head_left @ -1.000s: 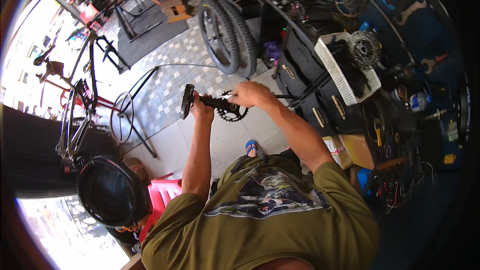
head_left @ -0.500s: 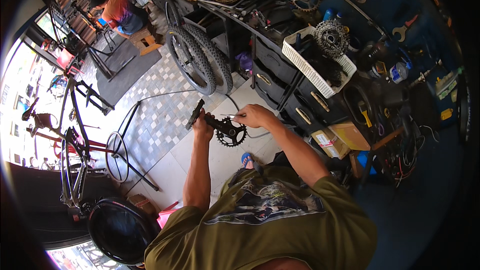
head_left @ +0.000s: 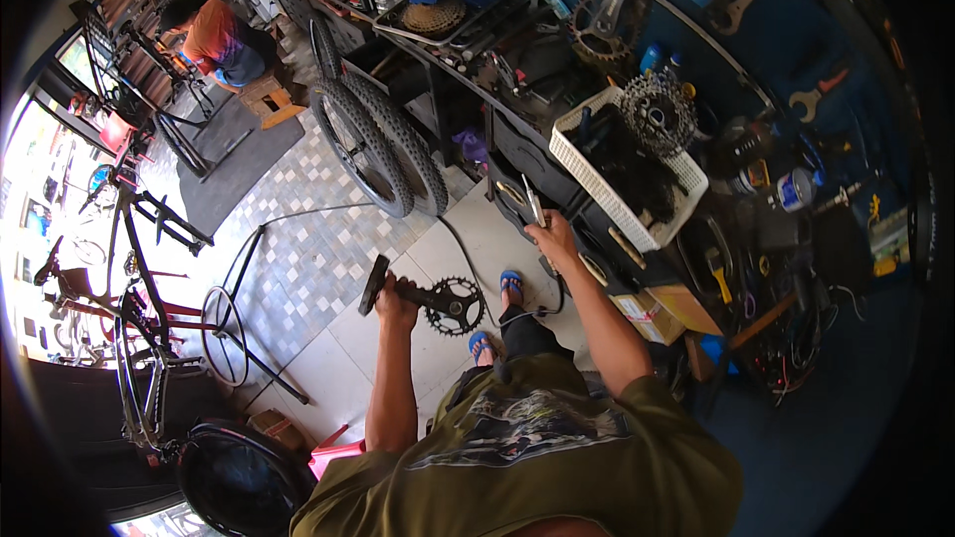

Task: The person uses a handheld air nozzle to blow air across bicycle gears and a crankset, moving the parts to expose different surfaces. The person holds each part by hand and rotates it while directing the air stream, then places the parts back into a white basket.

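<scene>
My left hand (head_left: pixel 398 304) is closed round a black bicycle crank arm, which lies across the fist above the floor. A dark toothed chainring (head_left: pixel 438 321) sits at the crank's right end, and a flat black pedal-like block (head_left: pixel 373 284) sticks out left of my fingers. Farther right, beside the black drawers, my right hand (head_left: pixel 557 243) grips a slim silver tool (head_left: pixel 535 203) with its thin tip pointing up and away; its exact kind is too small to tell. The tool is apart from the chainring.
A dark workbench (head_left: pixel 468 89) runs along the right, carrying a white plastic basket (head_left: pixel 587 176) and a large cassette (head_left: pixel 658 114). Knobby tyres (head_left: pixel 373 144) lean against it. Bicycle frames (head_left: pixel 129 308) stand left. At the back left, another person (head_left: pixel 221 45) bends over.
My right hand has moved away from the chainring, right toward the drawers, with the silver tool upright. My left hand has lowered slightly with the crank arm. The view has shifted a little.
</scene>
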Demonstrator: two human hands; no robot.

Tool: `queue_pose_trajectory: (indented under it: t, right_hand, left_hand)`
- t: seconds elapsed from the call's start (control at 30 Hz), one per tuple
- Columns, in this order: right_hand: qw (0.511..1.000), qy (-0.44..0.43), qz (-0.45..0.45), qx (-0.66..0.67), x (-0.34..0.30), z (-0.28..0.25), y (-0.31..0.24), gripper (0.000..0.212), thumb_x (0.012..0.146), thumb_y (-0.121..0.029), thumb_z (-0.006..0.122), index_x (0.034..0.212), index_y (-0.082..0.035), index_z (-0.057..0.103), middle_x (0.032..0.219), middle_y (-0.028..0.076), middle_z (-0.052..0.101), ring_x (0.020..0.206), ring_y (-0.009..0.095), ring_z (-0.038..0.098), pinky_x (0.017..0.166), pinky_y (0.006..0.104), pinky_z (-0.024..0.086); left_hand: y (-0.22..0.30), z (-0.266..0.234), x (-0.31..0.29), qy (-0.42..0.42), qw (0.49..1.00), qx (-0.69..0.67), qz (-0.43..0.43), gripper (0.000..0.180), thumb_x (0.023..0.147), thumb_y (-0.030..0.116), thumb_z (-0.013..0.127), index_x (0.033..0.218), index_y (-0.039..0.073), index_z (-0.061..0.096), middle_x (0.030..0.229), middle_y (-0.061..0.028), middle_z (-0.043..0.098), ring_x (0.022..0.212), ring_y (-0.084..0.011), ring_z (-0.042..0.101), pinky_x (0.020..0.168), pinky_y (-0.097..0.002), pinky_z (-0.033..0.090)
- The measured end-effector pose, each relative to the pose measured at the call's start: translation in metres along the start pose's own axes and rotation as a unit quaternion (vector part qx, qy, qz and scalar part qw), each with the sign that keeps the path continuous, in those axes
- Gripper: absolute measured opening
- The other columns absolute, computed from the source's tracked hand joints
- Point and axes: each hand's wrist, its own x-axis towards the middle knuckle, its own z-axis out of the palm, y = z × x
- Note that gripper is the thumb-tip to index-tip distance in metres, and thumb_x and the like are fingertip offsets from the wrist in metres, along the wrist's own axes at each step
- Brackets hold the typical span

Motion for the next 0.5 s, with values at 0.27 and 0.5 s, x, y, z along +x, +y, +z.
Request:
queue_pose_trajectory:
  t: [0.27,0.5]
  right_hand:
    - [0.960,0.038,0.066,0.270,0.141,0.064,-0.058,0.023,0.106,-0.025,0.059,0.110,-0.003,0.064,0.083,0.004,0.068,0.071,0.012,0.062,0.064,0.0280,0.050]
    - [0.932,0.106,0.091,0.333,0.177,0.089,-0.054,0.031,0.104,-0.034,0.064,0.104,-0.003,0.064,0.087,0.008,0.069,0.080,0.015,0.066,0.069,0.0310,0.050]
  left_hand:
    - [0.037,0.014,0.020,0.041,0.996,-0.005,0.075,0.011,0.102,0.022,0.067,0.101,0.017,0.057,0.082,-0.0046,0.054,0.078,-0.0235,0.056,0.079,-0.0433,0.052]
    - [0.041,0.073,0.023,-0.009,0.995,-0.067,0.077,0.011,0.102,0.023,0.066,0.106,0.019,0.057,0.087,-0.0035,0.053,0.084,-0.0245,0.054,0.082,-0.0475,0.050]
